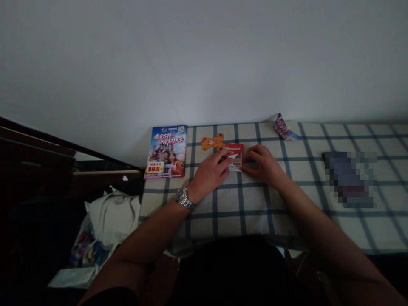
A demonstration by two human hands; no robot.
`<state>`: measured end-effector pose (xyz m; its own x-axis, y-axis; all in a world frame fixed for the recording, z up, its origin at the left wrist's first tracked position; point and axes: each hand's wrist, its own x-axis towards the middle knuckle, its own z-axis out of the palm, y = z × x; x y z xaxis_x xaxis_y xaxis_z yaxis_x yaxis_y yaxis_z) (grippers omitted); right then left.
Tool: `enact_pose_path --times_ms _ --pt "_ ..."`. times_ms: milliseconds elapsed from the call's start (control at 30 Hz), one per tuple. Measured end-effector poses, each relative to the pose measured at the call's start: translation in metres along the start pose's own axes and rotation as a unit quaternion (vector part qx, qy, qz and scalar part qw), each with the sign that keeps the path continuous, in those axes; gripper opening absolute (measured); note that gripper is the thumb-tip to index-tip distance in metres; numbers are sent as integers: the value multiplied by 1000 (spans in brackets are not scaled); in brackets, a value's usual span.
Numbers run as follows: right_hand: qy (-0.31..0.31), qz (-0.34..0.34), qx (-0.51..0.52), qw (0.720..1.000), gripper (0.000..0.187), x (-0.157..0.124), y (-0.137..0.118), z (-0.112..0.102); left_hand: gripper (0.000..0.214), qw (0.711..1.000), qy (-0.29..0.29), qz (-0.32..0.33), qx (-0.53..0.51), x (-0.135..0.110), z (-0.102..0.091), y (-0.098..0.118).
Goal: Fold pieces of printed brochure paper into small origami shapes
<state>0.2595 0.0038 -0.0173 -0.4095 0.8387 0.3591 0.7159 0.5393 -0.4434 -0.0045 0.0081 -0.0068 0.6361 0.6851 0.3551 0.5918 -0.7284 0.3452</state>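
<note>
A small red and white paper card (235,156) lies on the checked tablecloth (248,204). My left hand (210,172), with a metal watch on the wrist, presses its fingertips on the card's left edge, where a corner is folded. My right hand (263,163) rests curled against the card's right edge, fingers pressed down on it. An orange bear-shaped cutout (213,142) lies just behind the card, touching neither hand.
A colourful flyer marked 89.9 (166,151) lies at the table's left end. A folded patterned paper (283,127) sits by the wall. A blurred dark object (350,178) lies to the right. Bags and cloth (108,221) lie on the floor at left.
</note>
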Motion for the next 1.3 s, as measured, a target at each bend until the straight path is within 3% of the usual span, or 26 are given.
enact_pose_path --times_ms 133,267,367,633,800,967,1300 --pt "6 -10 10 1000 24 -1 1 2 15 998 62 -28 14 0 -7 -1" --pt "16 -21 21 999 33 -1 3 3 18 992 75 -55 81 1 -14 -4" --pt "13 -26 18 999 32 -1 3 2 23 991 56 -57 103 1 -16 -6" --pt "3 -37 5 999 23 0 4 1 30 997 -61 39 18 -1 -9 -13" --pt "10 -30 6 999 25 -1 3 0 40 998 -55 17 19 -2 -5 -16" --pt "-14 -40 -25 999 31 -2 -3 -2 41 996 -74 39 37 -3 -7 -14" --pt "-15 -42 -27 999 26 -3 -1 -2 47 996 -68 26 47 -4 -7 -8"
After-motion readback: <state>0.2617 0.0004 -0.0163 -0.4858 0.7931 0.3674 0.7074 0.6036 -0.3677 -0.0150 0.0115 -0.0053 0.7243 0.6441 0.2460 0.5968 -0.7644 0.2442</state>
